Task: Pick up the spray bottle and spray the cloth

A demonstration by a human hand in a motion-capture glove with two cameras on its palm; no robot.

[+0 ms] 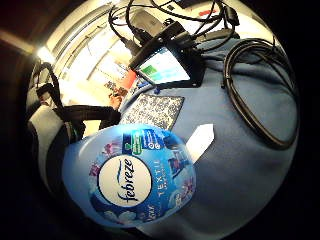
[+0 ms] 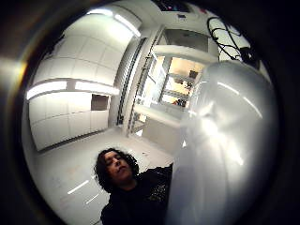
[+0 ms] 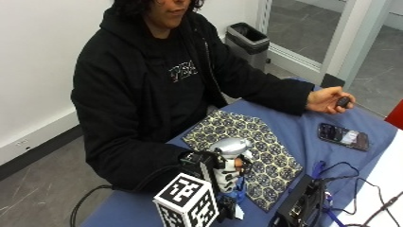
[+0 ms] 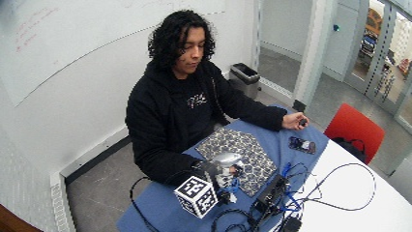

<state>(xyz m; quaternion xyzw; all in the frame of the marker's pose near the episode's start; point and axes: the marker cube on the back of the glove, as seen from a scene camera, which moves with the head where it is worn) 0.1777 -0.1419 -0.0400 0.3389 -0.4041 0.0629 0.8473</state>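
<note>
Gloved hand (image 3: 217, 172) gripping the bottle (image 3: 230, 158) at the cloth's edge.
Low and centre in the outside view, the fingers are curling round the bottle's neck, holding it upright just beside the patterned cloth (image 3: 252, 151), which is lying on the blue desk (image 3: 302, 137). A phone (image 3: 343, 136) is lying at right.

An office meeting room: whiteboard (image 4: 96, 34), glass door (image 4: 380, 58), blue table (image 4: 161, 212)

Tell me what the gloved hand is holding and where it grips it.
The right hand grips the spray bottle by the neck just under its silver trigger head, beside the patterned cloth.
</note>
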